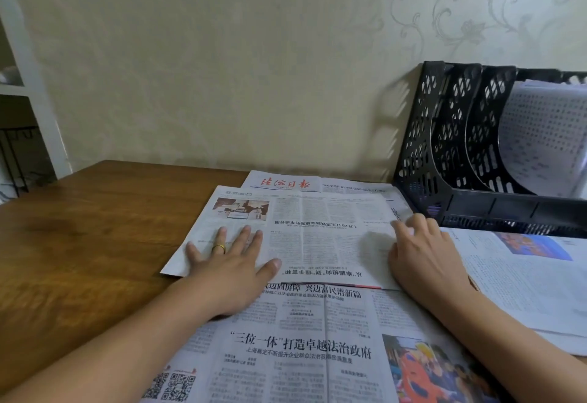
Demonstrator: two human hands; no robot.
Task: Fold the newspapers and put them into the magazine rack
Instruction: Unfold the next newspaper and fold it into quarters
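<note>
Fingers (244,237) of our left hand (232,269) spread wide and flat, pressing the folded-over flap of the newspaper (317,243); gold ring (218,248) on one finger. Our right hand (425,256) lies on the flap's right edge, fingers (405,228) loosely bent, tips touching paper, pinching nothing we can tell. Newspaper lies on the desk (79,243), top half folded toward us, red masthead showing behind the flap. Rack (444,148), black mesh, stands at back right against the wall, just beside the newspaper's far corner; a paper (540,135) already curls in its right slot. More sheets (524,275) lie at right, under our right forearm.
</note>
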